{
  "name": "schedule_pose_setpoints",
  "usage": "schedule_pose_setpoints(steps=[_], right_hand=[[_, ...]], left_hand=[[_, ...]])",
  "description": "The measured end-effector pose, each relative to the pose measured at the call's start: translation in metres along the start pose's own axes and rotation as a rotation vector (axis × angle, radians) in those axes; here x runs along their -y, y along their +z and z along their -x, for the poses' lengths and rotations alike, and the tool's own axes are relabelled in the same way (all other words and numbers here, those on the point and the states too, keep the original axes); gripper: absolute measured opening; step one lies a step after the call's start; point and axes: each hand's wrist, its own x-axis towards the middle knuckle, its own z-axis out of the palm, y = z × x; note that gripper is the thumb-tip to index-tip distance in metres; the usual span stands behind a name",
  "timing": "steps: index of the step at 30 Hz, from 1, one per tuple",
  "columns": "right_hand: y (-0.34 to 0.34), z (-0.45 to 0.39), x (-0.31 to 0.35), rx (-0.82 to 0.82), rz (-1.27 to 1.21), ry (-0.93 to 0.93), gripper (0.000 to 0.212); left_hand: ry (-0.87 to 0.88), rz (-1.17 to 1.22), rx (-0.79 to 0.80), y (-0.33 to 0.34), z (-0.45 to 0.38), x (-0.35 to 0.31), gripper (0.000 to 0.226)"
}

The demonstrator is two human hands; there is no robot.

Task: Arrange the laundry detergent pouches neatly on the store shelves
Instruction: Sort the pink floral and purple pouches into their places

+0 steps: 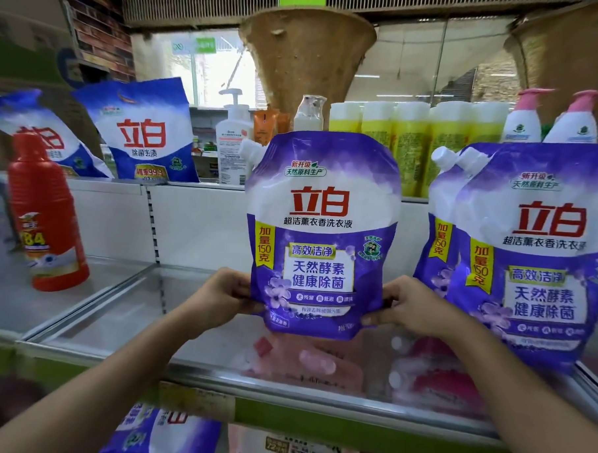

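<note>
A purple detergent pouch [321,234] is held upright above the glass shelf [122,321], front label facing the camera, white spout at its upper left corner. Left hand [224,296]: grip clenched on the pouch's lower left edge, fingers curled round the edge. Right hand [407,304]: grip clenched on the lower right edge in like manner. The pouch's bottom edge sits clear of the shelf surface; whether it touches cannot be told. To the right, two more purple pouches [536,257] stand upright on the same shelf, one behind the other, near the held pouch but apart from it. To the left on the shelf stands a red bottle [46,215], well apart. On the upper shelf behind: two blue and white detergent bags [140,130], a white pump bottle [231,144], a row of yellow bottles [414,142], and two pink-capped bottles [556,117]. Pink packages [431,372] show through the glass below.
</note>
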Motion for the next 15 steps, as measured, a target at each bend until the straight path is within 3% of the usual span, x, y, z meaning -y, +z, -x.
schedule_pose_setpoints(steps=[11,15], right_hand=[[-0.003,0.006,0.008,0.011,-0.095,0.108,0.013],[-0.007,0.006,0.013,0.031,-0.230,-0.009,0.035]], left_hand=[[-0.023,-0.002,0.092,-0.015,0.007,-0.001,0.038],[-0.068,0.064,0.138,-0.023,0.014,-0.019,0.031]])
